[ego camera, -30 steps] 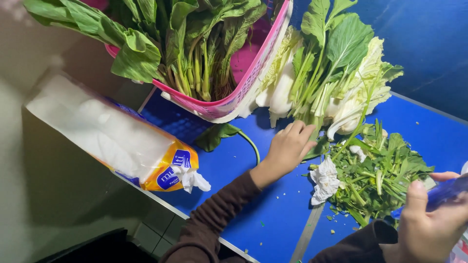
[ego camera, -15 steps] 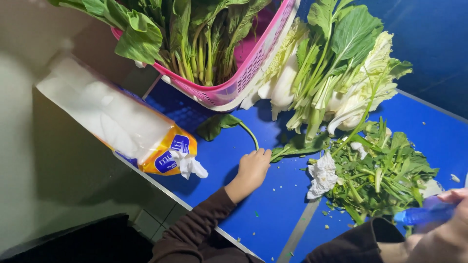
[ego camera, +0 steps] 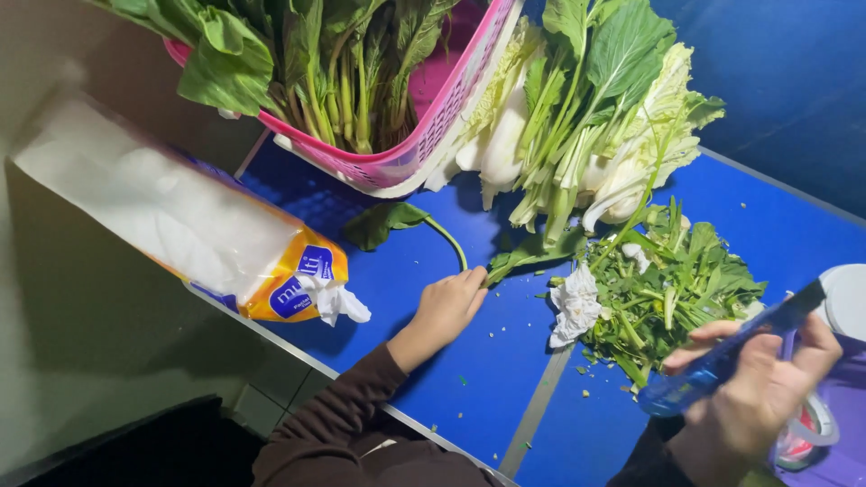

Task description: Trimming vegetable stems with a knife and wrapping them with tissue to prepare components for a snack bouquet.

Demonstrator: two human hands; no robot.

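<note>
Greens [ego camera: 622,135] and basket [ego camera: 451,117] crowd blue table [ego camera: 469,379].
</note>
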